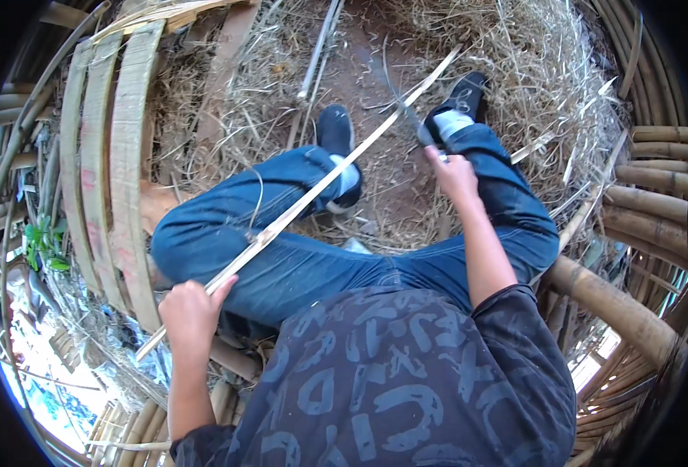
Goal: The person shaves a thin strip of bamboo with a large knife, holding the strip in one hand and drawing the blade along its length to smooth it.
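Note:
A long pale strip of split bamboo (297,208) slants across my lap, from beside my left hip up to the straw between and beyond my feet. Near its lower end my left hand (190,313) is closed around it, thumb lying along the strip. My right hand (456,180), over my right shin, is closed on the handle of a knife (408,114). The blade looks thin, dark and blurred, pointing up and left. It meets or crosses the strip near the far end; whether it is cutting in, I cannot tell.
Pale wooden slats (130,156) stand at the left. Straw and shavings (546,101) cover much of the brown ground. A thick bamboo pole (616,307) lies at my right, near a wall of stacked bamboo (655,175). Thin sticks (320,50) lie beyond my feet.

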Tool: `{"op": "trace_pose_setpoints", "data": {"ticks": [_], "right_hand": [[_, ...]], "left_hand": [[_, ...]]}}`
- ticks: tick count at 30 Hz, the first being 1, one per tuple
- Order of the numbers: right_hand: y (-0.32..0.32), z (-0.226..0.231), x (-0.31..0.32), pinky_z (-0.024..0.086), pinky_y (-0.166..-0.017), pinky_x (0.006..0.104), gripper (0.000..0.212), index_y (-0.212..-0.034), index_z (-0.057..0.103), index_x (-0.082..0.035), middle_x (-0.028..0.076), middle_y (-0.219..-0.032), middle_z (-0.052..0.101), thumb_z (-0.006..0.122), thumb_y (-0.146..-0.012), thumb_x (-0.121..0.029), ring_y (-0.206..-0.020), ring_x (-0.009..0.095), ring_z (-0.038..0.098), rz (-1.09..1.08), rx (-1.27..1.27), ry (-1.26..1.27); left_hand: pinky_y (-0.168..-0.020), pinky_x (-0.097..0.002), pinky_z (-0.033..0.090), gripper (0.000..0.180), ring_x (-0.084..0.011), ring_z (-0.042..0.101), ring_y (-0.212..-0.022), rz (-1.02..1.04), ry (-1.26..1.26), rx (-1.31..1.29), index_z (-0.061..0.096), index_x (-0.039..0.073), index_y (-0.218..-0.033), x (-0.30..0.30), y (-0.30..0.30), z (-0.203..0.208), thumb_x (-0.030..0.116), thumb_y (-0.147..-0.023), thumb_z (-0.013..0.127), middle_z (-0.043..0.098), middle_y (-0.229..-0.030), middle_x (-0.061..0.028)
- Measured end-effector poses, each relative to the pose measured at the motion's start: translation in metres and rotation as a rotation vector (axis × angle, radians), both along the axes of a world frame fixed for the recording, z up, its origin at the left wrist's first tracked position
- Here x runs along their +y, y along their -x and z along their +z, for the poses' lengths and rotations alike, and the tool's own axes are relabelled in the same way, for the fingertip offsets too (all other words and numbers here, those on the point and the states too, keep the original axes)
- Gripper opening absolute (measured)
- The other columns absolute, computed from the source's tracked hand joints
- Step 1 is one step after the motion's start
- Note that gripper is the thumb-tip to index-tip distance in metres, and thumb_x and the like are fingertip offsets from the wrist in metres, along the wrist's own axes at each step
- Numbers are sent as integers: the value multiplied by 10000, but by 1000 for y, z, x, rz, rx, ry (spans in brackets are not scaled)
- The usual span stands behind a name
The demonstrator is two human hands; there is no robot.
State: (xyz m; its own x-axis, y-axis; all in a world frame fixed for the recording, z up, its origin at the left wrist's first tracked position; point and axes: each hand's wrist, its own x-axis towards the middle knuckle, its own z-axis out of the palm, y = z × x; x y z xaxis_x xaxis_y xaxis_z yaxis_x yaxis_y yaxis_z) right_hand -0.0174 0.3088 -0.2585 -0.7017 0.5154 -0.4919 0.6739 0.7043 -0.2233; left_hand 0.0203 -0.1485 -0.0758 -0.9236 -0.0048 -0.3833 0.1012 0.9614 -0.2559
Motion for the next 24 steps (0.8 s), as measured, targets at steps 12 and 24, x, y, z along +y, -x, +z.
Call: {"op": "trace_pose_setpoints", "data": {"ticks": [12, 24], "right_hand": [[-61, 45, -94, 467, -589, 440, 719, -663, 637, 42, 224, -606, 605, 568, -840, -652, -602, 333, 629, -187, 320, 478], [-93, 76, -125, 439, -526, 426, 653, -642, 598, 52, 211, -536, 543, 649, -839, -569, -507, 338, 568, 111, 336, 566]], "left_hand": [[-523, -402, 422, 632, -266, 560, -503, 250, -500, -323, 611, -34, -633, -39, 23, 3, 528, -916, 558, 519, -500, -136], [-500, -346, 417, 390, -180, 554, -478, 428, -696, -179, 643, -13, -709, -44, -52, -26, 339, -874, 672, 557, -520, -104]]}}
